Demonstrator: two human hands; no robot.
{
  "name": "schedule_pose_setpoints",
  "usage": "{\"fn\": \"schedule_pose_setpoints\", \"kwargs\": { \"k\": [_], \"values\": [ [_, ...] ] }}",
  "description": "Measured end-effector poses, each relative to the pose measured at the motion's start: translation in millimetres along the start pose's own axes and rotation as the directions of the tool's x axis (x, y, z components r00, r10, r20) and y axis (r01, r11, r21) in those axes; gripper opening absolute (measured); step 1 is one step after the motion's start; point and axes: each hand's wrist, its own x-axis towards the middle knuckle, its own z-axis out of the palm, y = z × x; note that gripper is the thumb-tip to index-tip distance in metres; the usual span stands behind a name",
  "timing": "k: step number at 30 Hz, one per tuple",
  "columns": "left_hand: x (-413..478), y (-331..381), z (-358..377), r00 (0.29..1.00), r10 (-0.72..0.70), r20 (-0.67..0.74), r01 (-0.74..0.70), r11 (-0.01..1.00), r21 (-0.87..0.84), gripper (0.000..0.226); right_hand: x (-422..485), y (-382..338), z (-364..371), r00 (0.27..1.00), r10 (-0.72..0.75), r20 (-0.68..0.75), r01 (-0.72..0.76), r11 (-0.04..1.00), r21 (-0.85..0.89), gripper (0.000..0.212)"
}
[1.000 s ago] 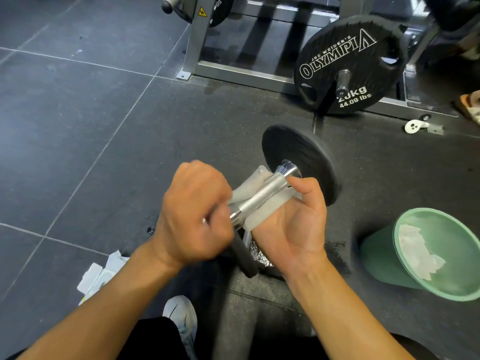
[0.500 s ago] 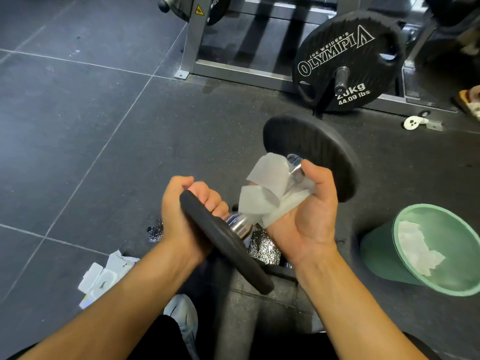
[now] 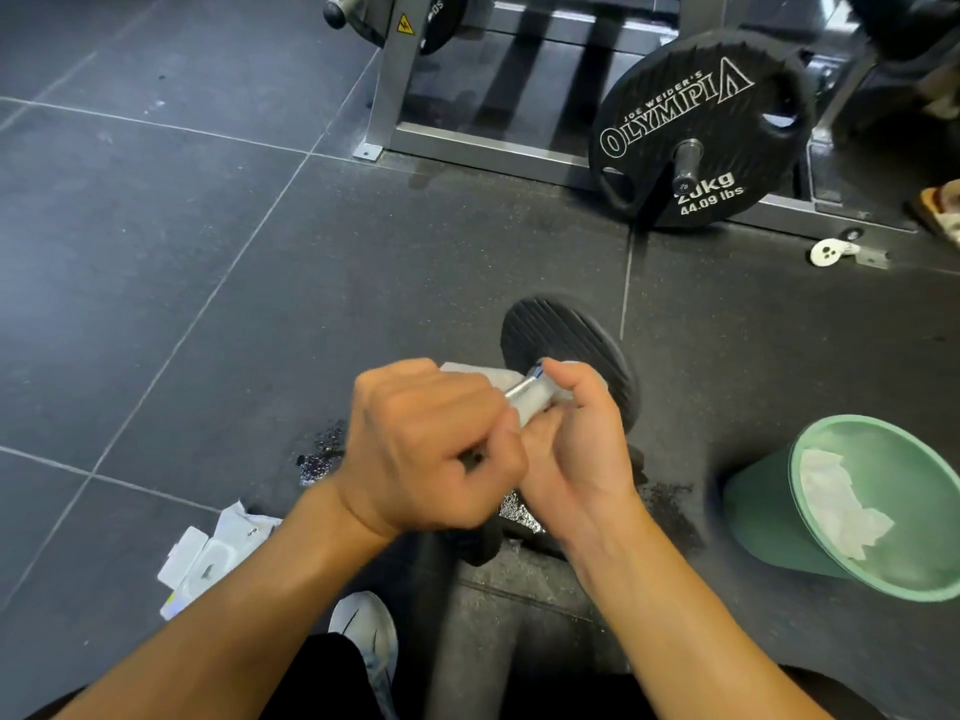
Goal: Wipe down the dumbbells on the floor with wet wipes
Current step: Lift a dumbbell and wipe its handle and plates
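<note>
The left hand (image 3: 431, 444) is clenched around the near part of the dumbbell (image 3: 566, 350), with the knuckles up. The right hand (image 3: 576, 444) curls around a white wipe (image 3: 483, 375) and holds it against the chrome bar (image 3: 523, 389), just before the far black plate. The dumbbell is in front of the person, low over the dark floor (image 3: 208, 252); I cannot tell if it touches. A wipe pack (image 3: 208, 558) lies at the left. A green bin (image 3: 753, 517) at the right holds crumpled wipes (image 3: 841, 506).
</note>
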Motion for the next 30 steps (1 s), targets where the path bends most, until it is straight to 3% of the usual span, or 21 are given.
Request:
{"fn": "schedule_pose_setpoints", "kwargs": {
  "k": [2, 4, 6, 7, 8, 9, 10, 11, 12, 13, 14, 16, 18, 20, 22, 24, 26, 28, 30],
  "values": [
    [-1, 3, 6, 0.997, 0.071, -0.031, -0.069, 0.997, 0.040, 0.044, 0, 5, -1, 0.999, 0.054, -0.002, -0.054, 0.998, 0.015, 0.058],
    [-9, 3, 9, 0.999, 0.011, -0.043, -0.012, 1.000, -0.024, 0.044, 0, 9, -3, 0.999, 0.043, 0.000, -0.043, 0.998, 0.040, 0.054],
    [-18, -5, 7, 0.974, -0.227, -0.018, 0.222, 0.965, -0.136, 0.033, 1, 10, -3, 0.999, -0.012, -0.046, 0.013, 1.000, 0.028, 0.043],
    [-21, -9, 6, 0.913, -0.408, -0.011, 0.398, 0.897, -0.191, 0.025, 2, 11, -4, 0.996, -0.044, -0.078, 0.047, 0.998, 0.034, 0.032],
    [-22, -14, 5, 0.782, -0.624, 0.000, 0.601, 0.753, -0.268, 0.020, 5, 10, -5, 0.991, -0.080, -0.109, 0.084, 0.996, 0.037, 0.027],
    [-26, -20, 6, 0.564, -0.824, 0.055, 0.774, 0.504, -0.383, 0.022, 6, 9, -4, 0.983, -0.120, -0.138, 0.125, 0.992, 0.027, 0.024],
    [-27, -23, 7, 0.281, -0.937, 0.208, 0.854, 0.146, -0.499, 0.028, 7, 7, -4, 0.977, -0.155, -0.149, 0.161, 0.987, 0.027, 0.020],
    [-31, -27, 9, 0.017, -0.905, 0.425, 0.830, -0.224, -0.510, 0.040, 8, 5, -4, 0.976, -0.168, -0.139, 0.175, 0.984, 0.035, 0.022],
    [-35, -27, 9, -0.137, -0.778, 0.612, 0.763, -0.477, -0.436, 0.055, 7, 2, -3, 0.980, -0.171, -0.103, 0.176, 0.983, 0.044, 0.026],
    [-38, -25, 7, -0.186, -0.659, 0.728, 0.709, -0.604, -0.365, 0.067, 6, 0, -1, 0.984, -0.164, -0.074, 0.168, 0.985, 0.046, 0.028],
    [-39, -22, 8, -0.174, -0.588, 0.790, 0.666, -0.661, -0.345, 0.074, 6, -2, -1, 0.984, -0.158, -0.076, 0.161, 0.987, 0.028, 0.028],
    [-37, -17, 9, -0.093, -0.584, 0.807, 0.630, -0.661, -0.406, 0.074, 7, -3, 0, 0.983, -0.159, -0.095, 0.161, 0.987, 0.009, 0.024],
    [-29, -13, 8, 0.060, -0.615, 0.787, 0.662, -0.565, -0.492, 0.071, 10, -3, 0, 0.973, -0.186, -0.139, 0.193, 0.980, 0.037, 0.014],
    [-27, -17, 6, 0.255, -0.674, 0.693, 0.714, -0.353, -0.605, 0.063, 10, -6, 1, 0.973, -0.195, -0.123, 0.207, 0.973, 0.098, 0.015],
    [-29, -30, 2, 0.493, -0.654, 0.575, 0.755, -0.007, -0.655, 0.041, 11, -8, -5, 0.986, -0.101, -0.135, 0.124, 0.977, 0.174, 0.012],
    [-32, -44, -6, 0.655, -0.516, 0.551, 0.739, 0.286, -0.610, 0.044, 7, -9, -8, 0.991, 0.072, -0.113, -0.051, 0.983, 0.177, 0.045],
    [-28, -50, -15, 0.684, -0.415, 0.600, 0.728, 0.436, -0.529, 0.054, 0, -8, -5, 0.975, 0.200, -0.096, -0.184, 0.970, 0.162, 0.060],
    [-27, -53, -21, 0.629, -0.352, 0.693, 0.762, 0.457, -0.460, 0.065, -1, -9, -8, 0.969, 0.225, -0.106, -0.214, 0.971, 0.107, 0.049],
    [-34, -58, -25, 0.568, -0.324, 0.757, 0.784, 0.492, -0.378, 0.057, -3, -9, -11, 0.967, 0.214, -0.137, -0.214, 0.977, 0.018, 0.048]
  ]
}}
